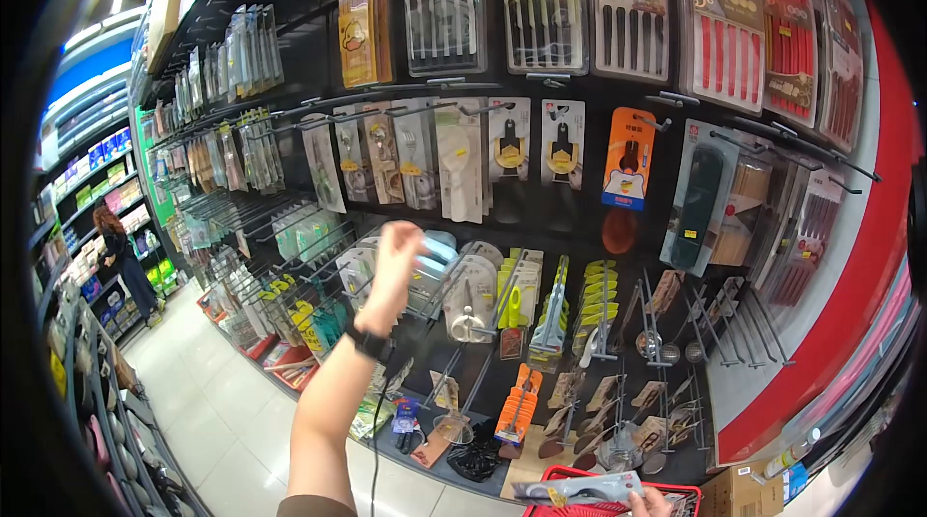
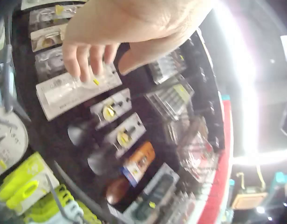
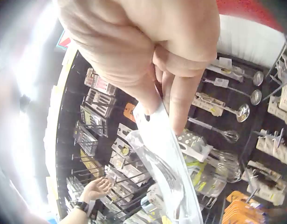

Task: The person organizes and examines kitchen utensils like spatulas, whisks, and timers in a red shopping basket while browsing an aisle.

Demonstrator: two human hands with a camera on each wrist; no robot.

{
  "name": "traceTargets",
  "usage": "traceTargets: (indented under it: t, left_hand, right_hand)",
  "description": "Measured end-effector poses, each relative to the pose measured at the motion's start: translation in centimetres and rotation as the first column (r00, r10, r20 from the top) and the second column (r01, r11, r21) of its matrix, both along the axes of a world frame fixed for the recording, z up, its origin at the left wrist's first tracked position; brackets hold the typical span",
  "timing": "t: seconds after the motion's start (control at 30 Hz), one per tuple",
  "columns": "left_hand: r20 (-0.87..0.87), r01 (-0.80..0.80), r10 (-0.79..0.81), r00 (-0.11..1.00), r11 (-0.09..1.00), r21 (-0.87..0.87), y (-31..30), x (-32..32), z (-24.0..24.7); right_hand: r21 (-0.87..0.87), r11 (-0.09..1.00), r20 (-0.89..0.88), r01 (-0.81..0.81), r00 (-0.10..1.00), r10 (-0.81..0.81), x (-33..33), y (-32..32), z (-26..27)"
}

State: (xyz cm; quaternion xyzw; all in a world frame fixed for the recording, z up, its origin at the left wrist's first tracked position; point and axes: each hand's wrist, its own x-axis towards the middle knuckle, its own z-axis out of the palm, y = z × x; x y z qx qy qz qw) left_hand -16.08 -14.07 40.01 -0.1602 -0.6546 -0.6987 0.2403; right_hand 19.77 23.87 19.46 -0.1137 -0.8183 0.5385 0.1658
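Note:
My left hand [image 1: 394,271], a dark band at its wrist, is raised before the rack with loosely bent fingers and nothing in them. In the left wrist view that hand [image 2: 134,32] overlaps a white packaged utensil [image 2: 78,88] on the display. Low at the front, my right hand [image 1: 653,503] grips one end of a carded fork pack [image 1: 584,488] above a red shopping basket [image 1: 690,492]. Seen from the right wrist, thumb and fingers pinch the card's top corner, and the metal fork [image 3: 169,175] shows through clear plastic.
Metal hooks stick out from the black rack, hung with carded utensils. Two yellow-and-black packs [image 1: 509,145] and an orange card [image 1: 629,160] hang right of the left hand. Orange-handled items [image 1: 519,406] hang low. Another person [image 1: 126,256] stands down the aisle at left.

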Motion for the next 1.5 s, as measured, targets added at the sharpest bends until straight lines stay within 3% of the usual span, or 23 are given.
traceTargets:
  t: [0.03, 0.1, 0.17, 0.2, 0.23, 0.3, 0.33, 0.37, 0.43, 0.47, 0.53, 0.57, 0.6, 0.63, 0.7, 0.77, 0.9, 1.03, 1.3, 1.43, 1.5]
  left_hand:
    - [0.067, 0.161, -0.153, 0.986, 0.977, -0.137, 1.3, 3.6, -0.2]
    - [0.163, 0.287, -0.236, 0.958, 0.76, -0.583, 2.9, 8.9, -2.3]
    - [-0.206, 0.001, -0.318, 0.926, 0.545, -0.838, 3.8, 12.9, -5.1]
    - [-0.097, 0.055, -0.296, 0.95, 0.466, -0.883, 3.9, 15.0, -5.1]
    - [0.012, 0.117, -0.263, 0.965, 0.387, -0.915, 3.8, 16.6, -5.3]
    - [0.064, 0.226, -0.315, 0.947, 0.512, -0.829, 3.2, 17.9, -7.0]
    - [0.239, 0.389, -0.323, 0.916, 0.568, -0.725, 2.8, 18.9, -7.4]
    - [0.393, 0.548, -0.385, 0.835, 0.647, -0.531, 2.4, 19.2, -8.2]
    - [0.657, 0.659, -0.479, 0.583, 0.751, -0.037, 0.8, 20.3, -9.1]
    - [0.658, 0.652, -0.473, 0.586, 0.757, -0.037, 0.1, 20.4, -10.1]
    - [0.577, 0.486, -0.477, 0.663, 0.861, 0.153, -1.1, 20.3, -12.4]
    - [0.457, 0.432, -0.478, 0.75, 0.877, 0.21, -0.9, 20.9, -10.7]
    - [0.407, 0.339, -0.386, 0.828, 0.923, 0.184, -1.6, 20.6, -10.2]
    - [0.352, 0.24, -0.284, 0.892, 0.957, 0.163, -2.8, 20.0, -9.9]
    - [0.18, 0.048, -0.11, 0.977, 0.947, 0.318, -5.5, 17.9, -8.5]
    - [0.051, 0.007, -0.038, 0.998, 0.863, 0.506, -7.3, 16.7, -4.6]
    - [-0.154, -0.023, 0.147, 0.977, 0.792, 0.61, -12.1, 12.4, -0.7]
    - [-0.235, 0.032, 0.15, 0.96, 0.778, 0.628, -13.8, 9.6, 2.5]
    - [-0.186, -0.033, 0.206, 0.961, 0.75, 0.661, -15.1, 6.6, 2.8]
    - [-0.172, 0.017, 0.125, 0.977, 0.76, 0.65, -15.2, 4.2, 2.4]
    - [-0.124, -0.034, 0.167, 0.978, 0.718, 0.695, -14.8, 2.7, 2.0]
  right_hand:
    - [-0.082, 0.996, 0.012, 0.047, 0.999, -0.046, -0.5, 0.0, -0.5]
    - [-0.156, 0.986, -0.068, 0.052, 0.996, -0.064, -1.8, -1.1, 0.6]
    - [-0.319, 0.947, -0.17, 0.029, 0.982, -0.087, -2.9, -2.2, 2.3]
    - [-0.477, 0.878, -0.199, -0.036, 0.978, -0.068, -3.3, -2.4, 2.1]
    - [-0.474, 0.879, -0.2, -0.047, 0.978, -0.056, -3.8, -2.7, 2.0]
    - [-0.707, 0.685, -0.279, -0.175, 0.959, -0.043, -4.9, -3.7, 2.5]
    - [-0.775, 0.596, -0.325, -0.213, 0.942, -0.086, -5.2, -4.8, 3.2]
    - [-0.773, 0.595, -0.325, -0.22, 0.943, -0.073, -5.5, -5.3, 3.5]
    - [-0.782, 0.557, -0.317, -0.279, 0.948, 0.031, -6.0, -6.2, 3.9]
    - [-0.784, 0.559, -0.299, -0.271, 0.953, 0.042, -6.3, -7.1, 4.6]
    - [-0.756, 0.489, -0.413, -0.436, 0.897, 0.161, -7.3, -8.2, 4.5]
    - [-0.745, 0.443, -0.464, -0.499, 0.864, 0.193, -7.5, -9.2, 5.2]
    - [-0.671, 0.454, -0.524, -0.586, 0.808, 0.27, -7.9, -8.8, 3.9]
    - [-0.74, 0.428, -0.456, -0.519, 0.855, 0.247, -7.5, -10.0, 7.0]
    - [-0.736, 0.424, -0.442, -0.528, 0.849, 0.29, -7.1, -10.2, 6.9]
    - [-0.726, 0.464, -0.373, -0.508, 0.857, 0.354, -6.9, -9.7, 5.4]
    - [-0.718, 0.581, -0.182, -0.383, 0.909, 0.375, -6.0, -8.9, 3.2]
    - [-0.739, 0.58, -0.15, -0.343, 0.923, 0.355, -5.1, -8.6, 2.6]
    - [-0.783, 0.562, -0.1, -0.267, 0.946, 0.309, -4.0, -7.7, 0.5]
    - [-0.766, 0.578, -0.116, -0.28, 0.946, 0.304, -3.9, -7.2, -0.6]
    - [-0.772, 0.573, -0.124, -0.275, 0.949, 0.288, -4.0, -7.2, -0.8]
